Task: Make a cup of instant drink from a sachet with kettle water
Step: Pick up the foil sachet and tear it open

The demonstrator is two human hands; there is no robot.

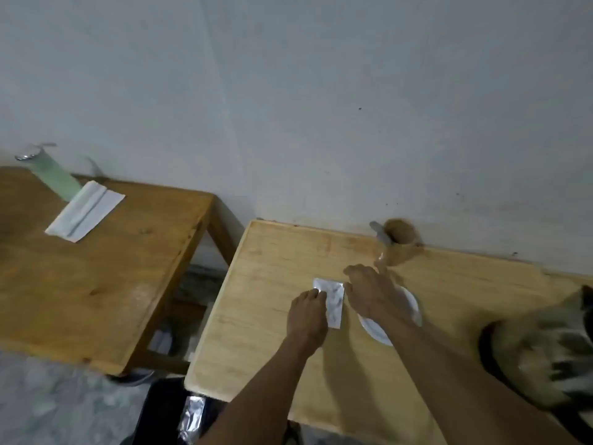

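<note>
A silvery sachet (333, 303) lies flat on the light wooden table (272, 284). My left hand (306, 316) rests on its left edge with the fingers curled down on it. My right hand (369, 290) touches its upper right corner, fingers spread. A glass cup (401, 244) of brown drink stands at the back by the wall, a spoon (380, 234) leaning in it. A white saucer (391, 322) lies under my right forearm, partly hidden. A blurred round kettle (542, 358) sits at the right edge.
A darker wooden table (96, 268) stands to the left with a white folded paper (85, 211) and a pale green bottle (53, 175). A black bin (163, 412) with a silvery wrapper (192, 415) in it sits below the table's front edge.
</note>
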